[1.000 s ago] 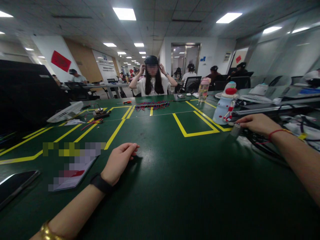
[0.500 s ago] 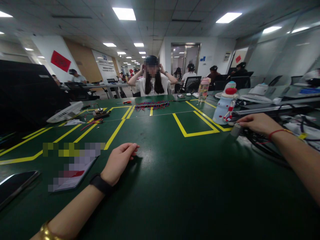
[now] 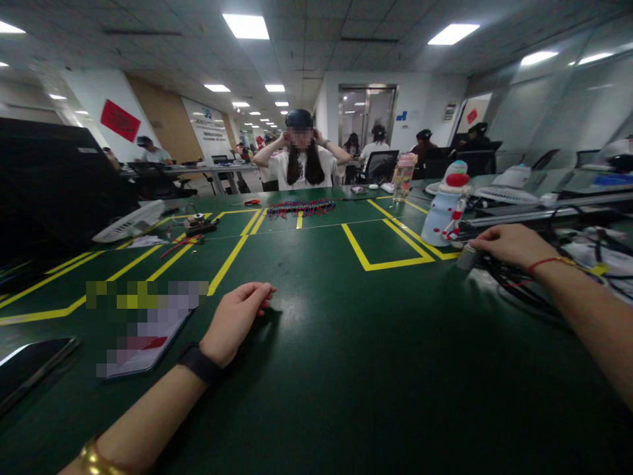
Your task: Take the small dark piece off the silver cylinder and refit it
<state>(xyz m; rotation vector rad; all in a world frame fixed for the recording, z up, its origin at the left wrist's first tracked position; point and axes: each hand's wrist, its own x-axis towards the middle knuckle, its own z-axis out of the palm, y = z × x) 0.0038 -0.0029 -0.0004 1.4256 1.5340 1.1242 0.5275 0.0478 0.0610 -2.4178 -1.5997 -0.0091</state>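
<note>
My left hand point(image 3: 238, 321) rests on the green table with its fingers curled inward, and nothing shows in it. To its left lies a flat, pale, blurred-out item point(image 3: 148, 346) with a red patch. On the right, my right hand point(image 3: 517, 245) pinches the top of a small grey cylinder point(image 3: 465, 258), which stands at or just above the table top. Its exact kind is too small to make out. Close behind it is a light blue bottle point(image 3: 438, 214) with a red top. Black cables point(image 3: 509, 280) run beneath my right hand.
A phone point(image 3: 34, 366) lies at the left edge. Yellow tape point(image 3: 395, 266) marks the green table point(image 3: 346, 369). Further off are red and blue wires point(image 3: 301, 208), a pink-topped bottle point(image 3: 403, 178), white fans point(image 3: 505, 187) and a dark monitor point(image 3: 59, 185). A person point(image 3: 301, 161) sits opposite.
</note>
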